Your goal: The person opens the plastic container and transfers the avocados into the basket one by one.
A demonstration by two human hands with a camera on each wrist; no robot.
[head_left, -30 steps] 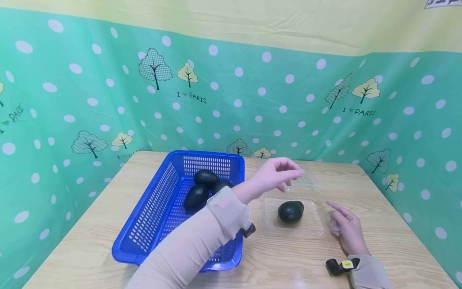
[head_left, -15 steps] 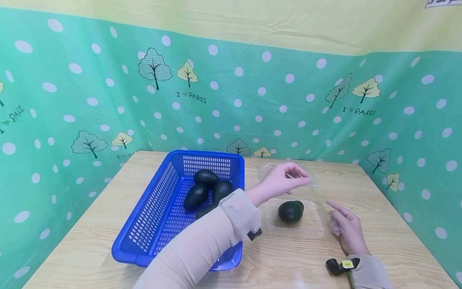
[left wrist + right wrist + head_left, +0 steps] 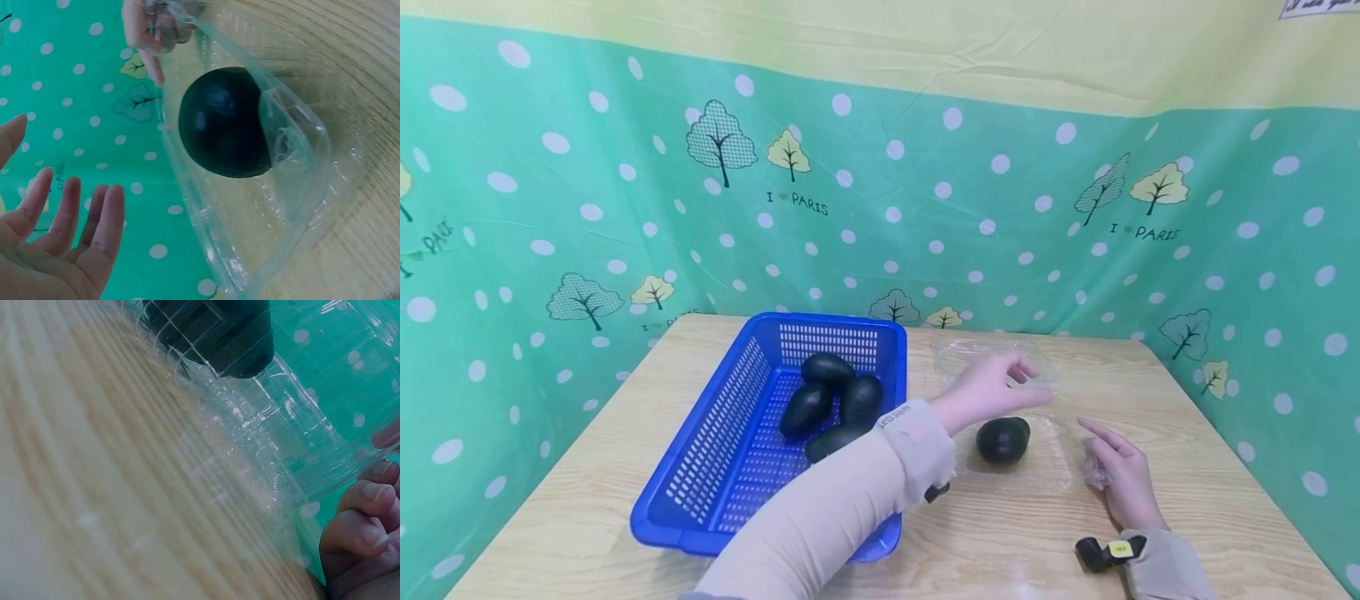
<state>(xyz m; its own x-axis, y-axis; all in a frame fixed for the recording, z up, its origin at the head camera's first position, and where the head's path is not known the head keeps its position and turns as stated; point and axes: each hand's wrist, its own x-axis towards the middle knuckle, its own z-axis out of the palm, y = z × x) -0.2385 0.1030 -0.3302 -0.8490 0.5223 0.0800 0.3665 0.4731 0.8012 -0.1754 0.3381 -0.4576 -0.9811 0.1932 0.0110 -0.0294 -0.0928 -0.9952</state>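
One dark green avocado [image 3: 1003,440] lies in the base of a clear plastic clamshell container [image 3: 1048,479], whose lid is folded back. My left hand [image 3: 996,387] hovers above the container's left and back part. In the left wrist view its fingers [image 3: 103,225] are spread, holding nothing, apart from the avocado. My right hand [image 3: 1123,479] stays at the container's right edge, index finger extended. In the right wrist view its other fingers [image 3: 369,500] curl at the clear rim and appear to hold it; the thumb's contact is hidden.
To the left stands a blue plastic basket [image 3: 673,512] with several avocados [image 3: 807,408] in it, partly covered by my left sleeve [image 3: 831,512]. Wooden tabletop [image 3: 992,542] lies around both containers. A green dotted curtain [image 3: 820,250] encloses the back and sides.
My left hand has moved right and a little nearer over the container, uncovering more avocados in the basket. My right hand, the container and its avocado have stayed put.
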